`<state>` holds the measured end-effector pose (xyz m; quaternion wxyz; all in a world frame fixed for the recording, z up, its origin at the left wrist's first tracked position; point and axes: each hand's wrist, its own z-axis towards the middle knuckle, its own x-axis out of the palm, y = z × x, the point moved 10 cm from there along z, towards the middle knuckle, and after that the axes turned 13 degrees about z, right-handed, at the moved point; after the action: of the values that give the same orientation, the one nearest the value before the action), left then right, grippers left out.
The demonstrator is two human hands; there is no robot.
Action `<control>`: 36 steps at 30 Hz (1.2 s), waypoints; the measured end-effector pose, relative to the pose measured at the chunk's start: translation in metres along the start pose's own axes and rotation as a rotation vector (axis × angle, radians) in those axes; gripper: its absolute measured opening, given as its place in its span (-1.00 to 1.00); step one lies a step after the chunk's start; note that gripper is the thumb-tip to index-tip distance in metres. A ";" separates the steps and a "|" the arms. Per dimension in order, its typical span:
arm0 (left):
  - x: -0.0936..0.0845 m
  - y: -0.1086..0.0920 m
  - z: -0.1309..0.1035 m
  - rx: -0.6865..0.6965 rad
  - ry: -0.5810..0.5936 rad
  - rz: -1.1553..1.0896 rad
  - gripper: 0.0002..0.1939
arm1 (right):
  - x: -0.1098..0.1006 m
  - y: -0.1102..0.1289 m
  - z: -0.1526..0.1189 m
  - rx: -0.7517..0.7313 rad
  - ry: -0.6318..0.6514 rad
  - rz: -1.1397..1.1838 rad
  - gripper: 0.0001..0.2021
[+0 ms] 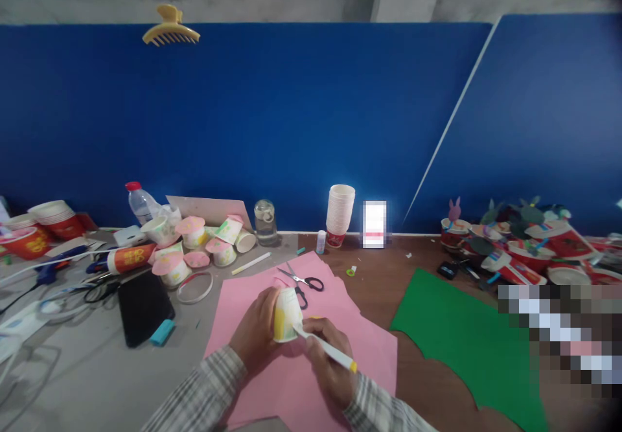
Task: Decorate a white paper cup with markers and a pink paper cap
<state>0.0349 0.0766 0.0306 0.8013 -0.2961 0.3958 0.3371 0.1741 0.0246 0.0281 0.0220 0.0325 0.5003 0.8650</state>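
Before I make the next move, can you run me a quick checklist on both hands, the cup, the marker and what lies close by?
1. Cup held: ok. The left hand grips the paper cup.
2. Marker held: ok. The right hand grips the white marker, its yellow end away from the cup.
3. Marker tip touching the cup: cannot tell. They meet in view, but the contact is too small to judge.
4. Pink paper under the work: ok. The pink paper lies beneath both hands.
5. Scissors closed: not ok. The scissors lie just beyond the cup, blades apart.
6. Glass jar sealed: cannot tell. The jar stands upright.
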 end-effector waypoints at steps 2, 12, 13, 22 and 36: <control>-0.001 -0.001 0.000 0.008 -0.008 0.005 -0.19 | 0.002 0.006 0.000 -0.051 0.013 -0.016 -0.86; 0.001 0.000 0.000 -0.010 0.020 -0.018 -0.18 | -0.005 -0.009 0.000 0.096 -0.042 0.035 -0.85; 0.001 0.000 0.000 -0.008 0.021 -0.016 -0.19 | -0.005 -0.010 0.000 0.109 -0.051 0.035 -0.85; -0.001 -0.002 0.002 0.010 0.005 -0.005 -0.18 | -0.003 -0.013 -0.002 0.098 -0.041 0.042 -0.86; -0.009 -0.008 0.006 0.001 0.009 -0.058 -0.27 | -0.019 -0.012 0.002 0.094 -0.174 0.138 -0.72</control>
<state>0.0395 0.0734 0.0424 0.8090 -0.3084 0.3910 0.3121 0.1935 0.0308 0.0182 0.0043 0.1430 0.5329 0.8340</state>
